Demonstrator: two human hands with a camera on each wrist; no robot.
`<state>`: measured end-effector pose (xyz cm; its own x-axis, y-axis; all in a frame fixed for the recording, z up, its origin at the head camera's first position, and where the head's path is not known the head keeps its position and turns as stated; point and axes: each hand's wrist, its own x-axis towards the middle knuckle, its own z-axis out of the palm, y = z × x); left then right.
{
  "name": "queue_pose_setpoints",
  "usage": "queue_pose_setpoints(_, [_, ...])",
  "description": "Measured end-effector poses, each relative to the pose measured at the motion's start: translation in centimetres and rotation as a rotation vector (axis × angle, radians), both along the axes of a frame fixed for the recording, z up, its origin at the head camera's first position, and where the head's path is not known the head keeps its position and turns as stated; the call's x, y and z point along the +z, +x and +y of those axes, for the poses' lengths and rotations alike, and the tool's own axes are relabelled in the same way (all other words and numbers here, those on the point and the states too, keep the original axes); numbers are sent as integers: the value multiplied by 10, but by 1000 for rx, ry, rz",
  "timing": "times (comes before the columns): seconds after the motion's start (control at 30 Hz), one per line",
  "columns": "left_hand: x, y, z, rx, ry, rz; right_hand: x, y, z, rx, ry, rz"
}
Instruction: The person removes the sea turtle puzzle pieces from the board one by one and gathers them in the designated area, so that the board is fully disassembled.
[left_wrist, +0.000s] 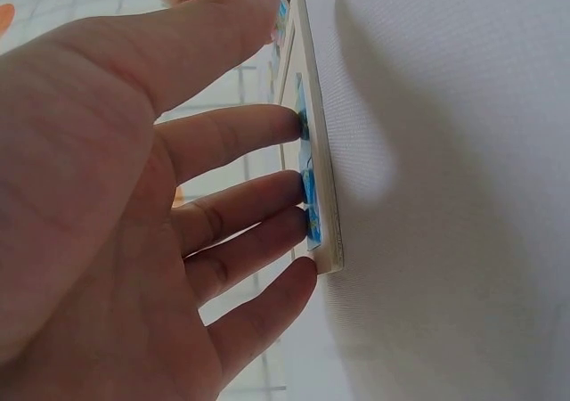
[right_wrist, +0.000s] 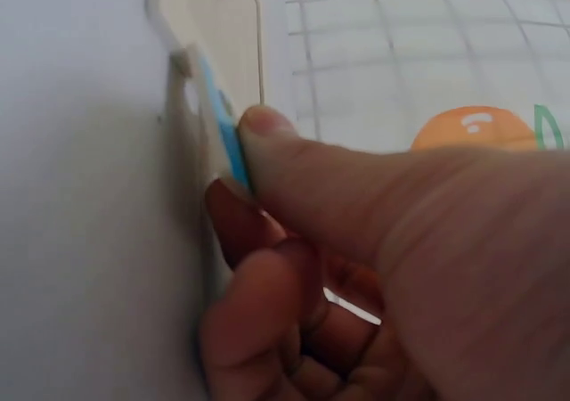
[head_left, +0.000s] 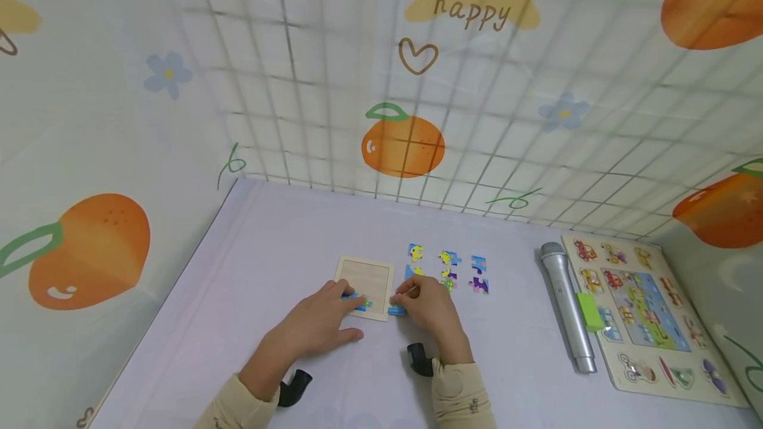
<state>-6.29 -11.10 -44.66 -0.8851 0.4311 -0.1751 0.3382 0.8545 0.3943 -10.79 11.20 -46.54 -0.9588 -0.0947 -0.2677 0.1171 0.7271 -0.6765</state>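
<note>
A square wooden puzzle tray (head_left: 390, 278) lies on the table, with blue jigsaw pieces (head_left: 362, 306) along its near edge. My left hand (head_left: 316, 320) reaches over the tray's near left corner. In the left wrist view, its spread fingertips (left_wrist: 294, 187) rest on the blue pieces, while the thumb stands off from them. My right hand (head_left: 432, 310) pinches a blue puzzle piece (right_wrist: 233, 156) between thumb and index finger at the tray's near right corner. The other right fingers are curled in beneath.
Several loose jigsaw pieces (head_left: 479, 273) lie in rows right of the tray, some partly behind the right hand. Farther right are a silver microphone (head_left: 569, 310), a lime-green block (head_left: 589, 312) and a wooden picture board (head_left: 646, 376). A patterned cloth wall (head_left: 334, 118) rises behind the table.
</note>
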Motion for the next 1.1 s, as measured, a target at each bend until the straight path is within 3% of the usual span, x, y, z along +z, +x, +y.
queue_pose_setpoints(0.77, [-1,-1,0,13,30,7,4,-2,55,-53,81,-49])
queue_pose_setpoints(1.1, [-10,-7,-2,19,37,85,5,-3,82,-61,106,-53])
